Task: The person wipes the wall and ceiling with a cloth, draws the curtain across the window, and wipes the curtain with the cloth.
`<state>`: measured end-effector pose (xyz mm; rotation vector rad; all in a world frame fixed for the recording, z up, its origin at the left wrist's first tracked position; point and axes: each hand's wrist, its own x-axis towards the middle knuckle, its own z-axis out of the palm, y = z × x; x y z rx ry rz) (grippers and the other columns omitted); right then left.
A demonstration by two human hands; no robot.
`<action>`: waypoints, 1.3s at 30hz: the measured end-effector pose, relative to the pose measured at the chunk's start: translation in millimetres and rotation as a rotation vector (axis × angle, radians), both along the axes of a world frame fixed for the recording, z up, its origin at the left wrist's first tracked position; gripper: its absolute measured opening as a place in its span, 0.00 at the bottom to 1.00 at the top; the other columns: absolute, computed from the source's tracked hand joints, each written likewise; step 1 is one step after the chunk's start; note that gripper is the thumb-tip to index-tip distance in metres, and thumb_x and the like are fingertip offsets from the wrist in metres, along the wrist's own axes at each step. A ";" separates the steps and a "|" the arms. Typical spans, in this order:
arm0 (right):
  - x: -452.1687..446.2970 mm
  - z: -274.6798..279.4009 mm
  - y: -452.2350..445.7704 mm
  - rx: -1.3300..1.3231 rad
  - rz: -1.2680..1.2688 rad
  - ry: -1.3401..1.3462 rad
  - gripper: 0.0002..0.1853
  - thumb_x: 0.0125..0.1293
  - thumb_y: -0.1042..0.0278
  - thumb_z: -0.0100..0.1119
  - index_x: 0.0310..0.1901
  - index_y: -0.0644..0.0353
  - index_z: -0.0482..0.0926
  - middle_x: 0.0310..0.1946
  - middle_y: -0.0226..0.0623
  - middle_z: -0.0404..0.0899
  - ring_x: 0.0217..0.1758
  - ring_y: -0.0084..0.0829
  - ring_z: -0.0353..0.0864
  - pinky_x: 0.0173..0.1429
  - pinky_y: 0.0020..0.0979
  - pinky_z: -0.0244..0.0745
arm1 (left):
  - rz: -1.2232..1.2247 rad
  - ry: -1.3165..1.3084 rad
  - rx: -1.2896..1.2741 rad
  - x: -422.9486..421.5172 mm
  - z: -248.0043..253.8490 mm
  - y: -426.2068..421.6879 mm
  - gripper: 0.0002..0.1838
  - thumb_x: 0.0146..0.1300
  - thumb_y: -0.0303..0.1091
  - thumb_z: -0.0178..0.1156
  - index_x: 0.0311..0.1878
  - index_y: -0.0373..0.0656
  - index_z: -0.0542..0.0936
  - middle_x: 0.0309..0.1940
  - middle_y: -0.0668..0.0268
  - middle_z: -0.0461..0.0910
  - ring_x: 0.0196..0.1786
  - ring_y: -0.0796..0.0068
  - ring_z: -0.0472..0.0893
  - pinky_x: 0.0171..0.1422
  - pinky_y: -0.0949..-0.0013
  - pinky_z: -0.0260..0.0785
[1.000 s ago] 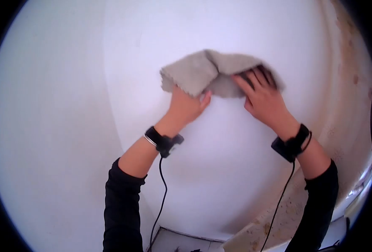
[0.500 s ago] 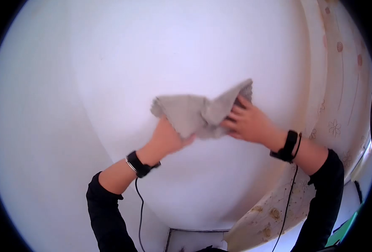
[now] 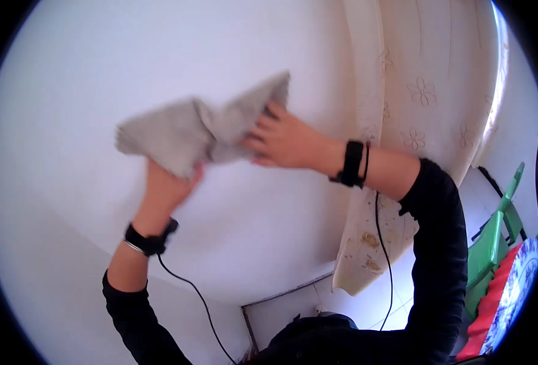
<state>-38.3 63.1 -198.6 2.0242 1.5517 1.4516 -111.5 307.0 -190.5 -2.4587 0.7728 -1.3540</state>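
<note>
A grey cloth (image 3: pixel 165 131) with a scalloped edge is held up in front of a white wall, creased in the middle between my hands. My left hand (image 3: pixel 168 185) grips its lower left part from below; most of those fingers are behind the fabric, and the thumb shows at the lower edge. On the other side, my right hand (image 3: pixel 290 139) holds the right part, fingers slightly apart and bent over the fabric. The cloth's right corner sticks up above the right fingers. A black band with a cable is on each wrist.
A cream curtain (image 3: pixel 427 73) with flower patterns hangs at the right. Beyond my right arm are green chairs (image 3: pixel 488 249) and a table covering (image 3: pixel 518 286) in blue, white and red. Pale floor tiles (image 3: pixel 336 298) show at the bottom.
Both hands and the cloth now appear further left and higher in view. The view has turned right, bringing more curtain, the green chairs and the table covering into sight.
</note>
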 end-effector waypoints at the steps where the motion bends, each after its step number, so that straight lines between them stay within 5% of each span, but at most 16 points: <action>1: 0.1 -30.9 -13.5 -0.080 -0.024 0.014 0.22 0.53 0.50 0.52 0.48 0.50 0.70 0.49 0.31 0.68 0.60 0.34 0.59 0.66 0.48 0.44 | -0.029 0.081 0.048 -1.8 -27.0 -13.3 0.26 0.43 0.37 0.59 0.51 0.49 0.71 0.51 0.60 0.69 0.57 0.56 0.65 0.62 0.52 0.51; 5: 15.1 -102.7 -40.3 -0.194 0.023 -0.054 0.18 0.52 0.50 0.53 0.40 0.51 0.72 0.46 0.30 0.69 0.58 0.32 0.61 0.67 0.48 0.44 | -0.070 0.214 0.099 5.2 -94.5 -35.9 0.26 0.42 0.38 0.60 0.50 0.49 0.71 0.51 0.61 0.69 0.58 0.56 0.64 0.62 0.52 0.51; 8: 28.1 -48.7 -56.1 0.034 -0.065 -0.062 0.20 0.51 0.51 0.54 0.45 0.50 0.72 0.39 0.31 0.69 0.54 0.32 0.65 0.65 0.47 0.48 | -0.169 -0.056 0.021 31.5 -43.9 -46.2 0.19 0.45 0.36 0.59 0.44 0.50 0.75 0.44 0.63 0.73 0.50 0.57 0.70 0.54 0.52 0.57; 12: 50.7 24.3 -91.1 0.420 -0.045 -0.173 0.22 0.54 0.53 0.53 0.48 0.56 0.70 0.49 0.40 0.67 0.56 0.37 0.63 0.65 0.48 0.46 | -0.131 -0.218 -0.170 63.9 16.0 -90.2 0.18 0.53 0.39 0.55 0.46 0.42 0.74 0.43 0.55 0.73 0.47 0.55 0.70 0.52 0.55 0.59; 18: 40.9 -95.0 -106.3 0.379 -0.110 0.003 0.14 0.48 0.58 0.56 0.34 0.56 0.73 0.42 0.39 0.70 0.52 0.38 0.66 0.62 0.53 0.51 | 0.075 -0.078 0.068 58.6 -106.9 -119.6 0.22 0.51 0.43 0.54 0.51 0.48 0.71 0.52 0.57 0.68 0.57 0.53 0.64 0.62 0.51 0.51; 19: 39.2 -126.8 -112.0 0.329 -0.108 0.040 0.09 0.47 0.61 0.55 0.30 0.55 0.72 0.39 0.37 0.71 0.50 0.37 0.67 0.61 0.53 0.54 | -0.208 0.235 -0.139 57.7 -133.7 -115.7 0.23 0.49 0.38 0.56 0.51 0.48 0.71 0.53 0.58 0.68 0.57 0.54 0.64 0.61 0.48 0.52; 21: 41.2 -176.7 -125.9 0.153 -0.075 -0.030 0.07 0.43 0.67 0.54 0.27 0.55 0.71 0.38 0.34 0.71 0.49 0.35 0.67 0.61 0.50 0.56 | -0.253 0.250 0.005 51.0 -171.1 -118.7 0.24 0.44 0.33 0.58 0.49 0.46 0.72 0.50 0.59 0.70 0.57 0.55 0.65 0.59 0.47 0.53; 25: 31.6 -158.6 -129.8 0.126 -0.004 -0.053 0.06 0.43 0.69 0.53 0.26 0.55 0.71 0.35 0.32 0.70 0.44 0.34 0.68 0.54 0.44 0.63 | -0.330 0.370 -0.070 39.1 -150.7 -106.2 0.22 0.42 0.29 0.58 0.47 0.43 0.73 0.47 0.59 0.72 0.55 0.54 0.66 0.60 0.48 0.52; 27: 28.4 -123.2 -122.0 0.312 -0.042 0.043 0.06 0.42 0.70 0.55 0.25 0.56 0.70 0.31 0.34 0.68 0.38 0.34 0.67 0.43 0.38 0.65 | -0.237 0.110 -0.130 39.8 -118.9 -97.4 0.19 0.42 0.28 0.58 0.43 0.45 0.75 0.45 0.61 0.73 0.52 0.56 0.69 0.60 0.46 0.52; 31: 31.4 -88.0 -99.3 0.728 0.057 0.187 0.13 0.34 0.72 0.60 0.27 0.57 0.73 0.30 0.35 0.69 0.35 0.38 0.65 0.38 0.37 0.62 | -0.188 -0.101 -0.262 43.4 -101.7 -97.8 0.16 0.42 0.28 0.57 0.39 0.43 0.76 0.43 0.58 0.73 0.50 0.55 0.69 0.56 0.50 0.56; 34: 27.3 -144.8 -76.6 0.749 -0.035 0.379 0.13 0.34 0.72 0.60 0.28 0.57 0.74 0.30 0.39 0.70 0.33 0.42 0.67 0.37 0.37 0.63 | -0.175 0.036 -0.341 37.3 -156.4 -118.4 0.20 0.41 0.28 0.56 0.43 0.44 0.75 0.47 0.58 0.70 0.50 0.54 0.68 0.54 0.51 0.58; 36: 14.9 -199.1 -61.1 0.724 0.045 0.789 0.14 0.35 0.71 0.60 0.29 0.59 0.74 0.28 0.42 0.72 0.32 0.46 0.69 0.35 0.40 0.65 | -0.234 0.245 -0.354 34.1 -214.5 -126.0 0.23 0.38 0.26 0.56 0.45 0.44 0.74 0.43 0.56 0.70 0.44 0.55 0.68 0.49 0.54 0.58; 37: -1.1 -221.0 -61.0 0.568 -0.074 0.993 0.10 0.41 0.69 0.54 0.28 0.62 0.73 0.31 0.46 0.75 0.35 0.50 0.71 0.33 0.43 0.65 | -0.261 0.315 -0.392 26.1 -239.6 -128.3 0.22 0.39 0.26 0.55 0.45 0.43 0.74 0.40 0.57 0.70 0.41 0.54 0.68 0.47 0.55 0.59; 38: -5.8 -257.5 -66.2 0.518 0.119 0.919 0.10 0.41 0.67 0.54 0.28 0.59 0.74 0.29 0.42 0.75 0.33 0.47 0.72 0.33 0.42 0.66 | -0.262 0.573 -0.508 16.6 -263.0 -127.3 0.22 0.43 0.26 0.55 0.47 0.42 0.73 0.43 0.57 0.70 0.46 0.53 0.68 0.55 0.56 0.59; 39: -24.0 -272.4 -74.5 0.324 -0.057 1.192 0.09 0.40 0.68 0.55 0.27 0.58 0.74 0.29 0.40 0.73 0.34 0.44 0.71 0.33 0.41 0.67 | -0.330 0.705 -0.643 5.2 -282.2 -126.5 0.22 0.46 0.24 0.55 0.49 0.40 0.71 0.44 0.56 0.70 0.48 0.55 0.69 0.54 0.62 0.62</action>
